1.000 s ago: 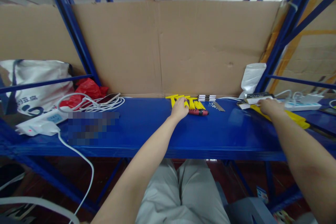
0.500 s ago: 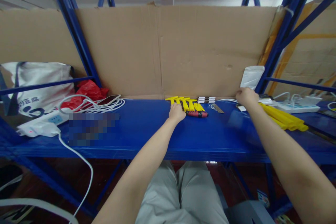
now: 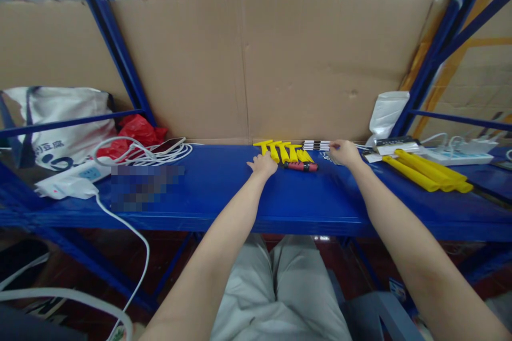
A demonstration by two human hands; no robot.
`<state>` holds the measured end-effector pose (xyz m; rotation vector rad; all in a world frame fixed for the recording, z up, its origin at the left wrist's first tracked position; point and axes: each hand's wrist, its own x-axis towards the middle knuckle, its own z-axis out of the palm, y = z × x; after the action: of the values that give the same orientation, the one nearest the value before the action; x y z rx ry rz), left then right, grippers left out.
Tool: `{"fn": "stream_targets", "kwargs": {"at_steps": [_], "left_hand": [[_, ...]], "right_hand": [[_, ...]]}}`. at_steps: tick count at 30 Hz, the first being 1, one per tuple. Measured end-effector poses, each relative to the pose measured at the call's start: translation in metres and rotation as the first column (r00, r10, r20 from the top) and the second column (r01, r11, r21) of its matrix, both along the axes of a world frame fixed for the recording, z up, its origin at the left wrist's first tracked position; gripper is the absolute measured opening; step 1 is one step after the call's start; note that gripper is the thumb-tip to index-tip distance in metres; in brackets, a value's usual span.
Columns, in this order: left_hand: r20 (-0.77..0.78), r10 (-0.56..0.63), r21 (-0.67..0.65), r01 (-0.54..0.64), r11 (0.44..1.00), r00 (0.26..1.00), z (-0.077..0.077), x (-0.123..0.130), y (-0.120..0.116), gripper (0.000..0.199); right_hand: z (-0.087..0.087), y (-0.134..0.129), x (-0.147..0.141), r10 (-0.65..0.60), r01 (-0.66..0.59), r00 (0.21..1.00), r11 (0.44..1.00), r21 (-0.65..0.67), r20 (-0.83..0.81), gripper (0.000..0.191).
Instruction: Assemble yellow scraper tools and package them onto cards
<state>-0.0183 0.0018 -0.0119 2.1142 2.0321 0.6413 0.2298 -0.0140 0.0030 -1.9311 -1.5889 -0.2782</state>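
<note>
On the blue shelf, my left hand (image 3: 263, 165) rests with its fingers spread at the near left end of a row of yellow T-shaped pieces (image 3: 283, 151). A red and black tool (image 3: 301, 167) lies in front of that row. Behind and right of it is a stack of white and black strips (image 3: 316, 145). My right hand (image 3: 344, 153) is at the right end of the strips, over the small screws and the thin metal piece. Its fingers are bent together, and whatever they may hold is too small to make out.
Yellow rolled tubes (image 3: 432, 171), a white power strip (image 3: 458, 156) and a white pouch (image 3: 387, 114) are at the right. Coiled white cable (image 3: 160, 154), a red bag (image 3: 138, 136) and a cloth bag (image 3: 72, 128) sit left. Cardboard (image 3: 300, 64) stands behind the blue shelf (image 3: 224, 197).
My right hand has moved left, from beside the white pouch to the strips and small metal parts. My left hand's fingers have spread a little. The view has shifted slightly.
</note>
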Motion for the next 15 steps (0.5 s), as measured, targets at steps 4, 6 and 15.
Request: {"fn": "stream_targets", "kwargs": {"at_steps": [4,6,15], "left_hand": [[0.011,-0.045,-0.004,0.045,0.999,0.999,-0.005,-0.002,0.008,0.038],[0.039,-0.055,0.012,0.055,0.998,0.998,-0.007,-0.003,0.010,0.035],[0.206,0.018,0.105,-0.040,0.994,0.978,-0.003,-0.009,0.016,0.035]], "right_hand": [[0.000,0.002,0.005,-0.004,0.004,1.000,1.000,0.001,0.001,0.027],[0.001,0.002,0.005,-0.001,0.001,1.000,1.000,0.004,0.003,0.027],[0.000,0.003,0.005,0.035,-0.035,0.999,0.999,0.014,-0.020,0.025]]}}
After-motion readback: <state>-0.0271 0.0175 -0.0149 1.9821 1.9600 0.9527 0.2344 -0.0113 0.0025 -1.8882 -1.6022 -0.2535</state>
